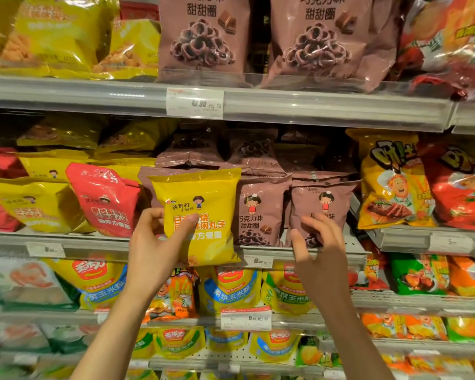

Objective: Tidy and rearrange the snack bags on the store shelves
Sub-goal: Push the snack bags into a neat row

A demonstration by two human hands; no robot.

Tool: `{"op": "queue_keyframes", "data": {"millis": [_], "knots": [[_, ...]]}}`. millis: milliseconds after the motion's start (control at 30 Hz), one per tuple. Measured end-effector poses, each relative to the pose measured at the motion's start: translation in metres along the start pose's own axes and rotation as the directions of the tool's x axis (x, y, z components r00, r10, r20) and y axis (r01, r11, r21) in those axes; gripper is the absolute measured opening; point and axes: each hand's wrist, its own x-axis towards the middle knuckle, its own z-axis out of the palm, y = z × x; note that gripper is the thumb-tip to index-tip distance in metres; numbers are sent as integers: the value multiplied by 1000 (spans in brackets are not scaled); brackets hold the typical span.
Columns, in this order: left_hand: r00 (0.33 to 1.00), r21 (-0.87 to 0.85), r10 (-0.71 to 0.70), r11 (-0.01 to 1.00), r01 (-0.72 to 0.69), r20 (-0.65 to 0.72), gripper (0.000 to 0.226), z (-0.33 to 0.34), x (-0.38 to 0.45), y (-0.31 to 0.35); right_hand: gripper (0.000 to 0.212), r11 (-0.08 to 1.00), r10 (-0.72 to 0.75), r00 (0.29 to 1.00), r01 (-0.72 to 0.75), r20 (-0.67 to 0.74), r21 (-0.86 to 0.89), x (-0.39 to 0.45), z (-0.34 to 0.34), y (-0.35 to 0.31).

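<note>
Left hand point(159, 242) pinches glossy yellow foil snack bag point(200, 212), centre frame, before the brown bags. Likely light, puffy, slippery, crushable; grip edges. Right hand point(318, 242), at 3 o'clock, fingers loosely curled against small brown chocolate-ring bag point(322, 207).

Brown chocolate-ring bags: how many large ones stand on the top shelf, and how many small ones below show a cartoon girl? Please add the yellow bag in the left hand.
Large brown chocolate-ring bags: 2
Small brown chocolate-ring bags with girl showing: 2
Yellow plastic snack bag in the left hand: 1
Total: 5
</note>
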Motion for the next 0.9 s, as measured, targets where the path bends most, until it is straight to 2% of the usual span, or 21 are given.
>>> {"op": "queue_keyframes", "data": {"millis": [100, 200, 267, 367, 567, 700, 900], "knots": [[1000, 5, -12, 1000, 12, -23, 58, -3, -10, -3, 14, 981, 123, 986, -138, 113, 137, -7, -5, -8], [999, 0, -24, 1000, 24, -29, 50, -5, -20, -3, 29, 965, 152, 949, -203, 276, 164, -14, -4, -5], [999, -8, -30, 1000, 29, -41, 46, -6, -26, -3, 31, 959, 145, 930, -216, 337, 184, -19, 0, 0], [998, -11, -33, 999, 33, -56, 46, -11, -33, -6, 9, 929, 155, 924, -257, 349, 267, -26, 6, 8], [997, -41, -60, 998, 58, -53, 43, -37, -40, -18, 10, 890, 263, 887, -375, 379, 259, -48, 12, 6], [997, -43, -62, 997, 61, -36, 43, -74, -33, -34, 9, 893, 313, 893, -393, 323, 221, -71, 29, -8], [997, -73, -79, 994, 78, -3, 46, -153, -13, -50, 13, 861, 371, 891, -436, 261, 264, -115, 85, -54]]}}
